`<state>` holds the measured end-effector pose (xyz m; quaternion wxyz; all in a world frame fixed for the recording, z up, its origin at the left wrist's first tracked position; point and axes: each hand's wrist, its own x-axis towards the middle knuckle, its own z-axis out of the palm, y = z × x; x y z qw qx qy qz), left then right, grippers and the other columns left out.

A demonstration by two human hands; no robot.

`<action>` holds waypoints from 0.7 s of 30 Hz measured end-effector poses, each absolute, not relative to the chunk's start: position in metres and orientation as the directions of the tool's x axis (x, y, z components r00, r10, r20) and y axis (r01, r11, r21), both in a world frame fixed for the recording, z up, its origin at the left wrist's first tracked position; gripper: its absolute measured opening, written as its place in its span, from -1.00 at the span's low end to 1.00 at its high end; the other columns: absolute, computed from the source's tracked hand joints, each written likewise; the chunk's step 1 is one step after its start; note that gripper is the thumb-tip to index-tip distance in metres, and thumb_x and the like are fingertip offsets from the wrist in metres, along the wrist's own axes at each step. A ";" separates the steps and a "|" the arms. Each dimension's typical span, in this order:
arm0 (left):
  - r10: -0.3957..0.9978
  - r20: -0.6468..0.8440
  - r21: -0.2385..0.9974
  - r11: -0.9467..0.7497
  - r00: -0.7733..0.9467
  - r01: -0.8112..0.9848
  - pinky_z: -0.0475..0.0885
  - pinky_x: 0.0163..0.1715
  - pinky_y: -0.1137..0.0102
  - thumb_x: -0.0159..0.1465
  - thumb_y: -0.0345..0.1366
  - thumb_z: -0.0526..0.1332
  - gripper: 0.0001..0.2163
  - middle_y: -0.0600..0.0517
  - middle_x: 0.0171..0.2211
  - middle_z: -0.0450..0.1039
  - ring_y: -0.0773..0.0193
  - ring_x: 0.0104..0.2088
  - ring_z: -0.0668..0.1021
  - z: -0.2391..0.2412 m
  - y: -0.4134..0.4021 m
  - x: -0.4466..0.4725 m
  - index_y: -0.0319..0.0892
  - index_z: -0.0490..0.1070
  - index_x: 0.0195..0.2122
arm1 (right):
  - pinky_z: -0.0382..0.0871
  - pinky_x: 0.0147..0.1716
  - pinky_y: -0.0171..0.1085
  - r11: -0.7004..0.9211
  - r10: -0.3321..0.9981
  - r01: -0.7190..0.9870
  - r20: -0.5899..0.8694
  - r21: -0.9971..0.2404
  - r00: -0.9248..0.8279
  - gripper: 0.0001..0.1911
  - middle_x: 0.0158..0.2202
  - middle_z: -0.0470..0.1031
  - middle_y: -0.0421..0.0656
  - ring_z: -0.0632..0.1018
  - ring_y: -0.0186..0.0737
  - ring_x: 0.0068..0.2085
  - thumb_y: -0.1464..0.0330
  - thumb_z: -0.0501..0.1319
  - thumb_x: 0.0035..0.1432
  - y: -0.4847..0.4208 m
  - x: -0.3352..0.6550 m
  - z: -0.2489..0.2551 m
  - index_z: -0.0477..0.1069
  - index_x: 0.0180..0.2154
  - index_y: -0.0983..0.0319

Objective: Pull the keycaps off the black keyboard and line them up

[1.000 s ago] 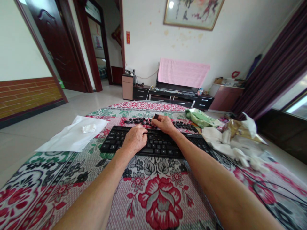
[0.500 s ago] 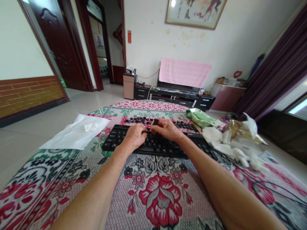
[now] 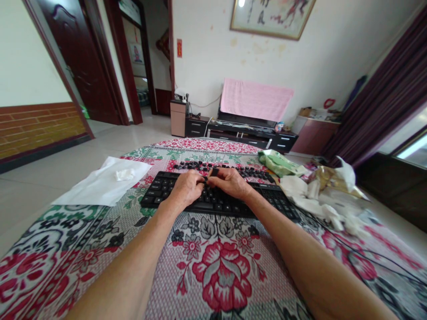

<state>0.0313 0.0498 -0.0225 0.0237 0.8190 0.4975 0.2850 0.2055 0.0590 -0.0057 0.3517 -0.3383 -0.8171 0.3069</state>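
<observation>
A black keyboard [image 3: 156,190] lies on the flowered tablecloth in front of me. My left hand [image 3: 188,186] rests over its left-middle part, fingers curled down with the tips pressed together; whatever they may pinch is hidden. Close beside it, my right hand [image 3: 230,181] is closed on a small dark piece with a tan edge [image 3: 215,171], whose kind I cannot make out. The two hands' fingertips nearly meet over the upper key rows. Behind the keyboard, loose black keycaps [image 3: 191,166] are spread in a long band, partly hidden by my right hand.
White paper [image 3: 96,186] with a crumpled tissue [image 3: 125,174] lies at left. On the right are a green packet [image 3: 282,164], crumpled white cloths [image 3: 296,189], a gold-coloured bag [image 3: 323,180] and a black cable [image 3: 343,243]. A TV stand [image 3: 247,135] stands beyond the table.
My right hand has lowered slightly and shifted a little left, closer to my left hand, still gripping the small dark piece. The view has tilted slightly; the keyboard stays in place.
</observation>
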 end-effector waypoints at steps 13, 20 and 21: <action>0.836 0.438 0.314 -0.488 0.332 0.814 0.41 -0.15 0.42 0.11 -0.38 0.14 -0.80 -0.03 -0.28 0.53 0.23 -0.23 0.54 -0.020 0.049 0.032 -0.19 0.55 -0.32 | 0.25 -0.47 -0.39 0.574 0.801 0.343 0.423 -0.744 -0.424 -0.82 -0.55 0.38 -0.24 0.37 -0.40 -0.49 0.31 0.12 0.09 0.052 0.202 -0.009 0.37 -0.46 0.27; 0.821 0.457 0.298 -0.505 0.343 0.810 0.41 -0.16 0.42 0.11 -0.38 0.14 -0.80 -0.02 -0.29 0.54 0.24 -0.24 0.54 -0.022 0.050 0.031 -0.18 0.55 -0.32 | 0.35 -0.44 -0.36 0.361 0.900 0.129 0.308 -0.924 -0.308 -0.79 -0.49 0.45 -0.20 0.42 -0.39 -0.50 0.22 0.16 0.05 0.059 0.205 -0.013 0.35 -0.43 0.26; 0.821 0.457 0.299 -0.506 0.344 0.809 0.41 -0.16 0.41 0.11 -0.38 0.14 -0.80 -0.02 -0.29 0.54 0.23 -0.24 0.54 -0.022 0.050 0.031 -0.19 0.55 -0.33 | 0.36 -0.43 -0.35 0.347 0.909 0.115 0.304 -0.931 -0.287 -0.78 -0.49 0.45 -0.20 0.42 -0.39 -0.50 0.21 0.16 0.04 0.061 0.206 -0.011 0.35 -0.43 0.26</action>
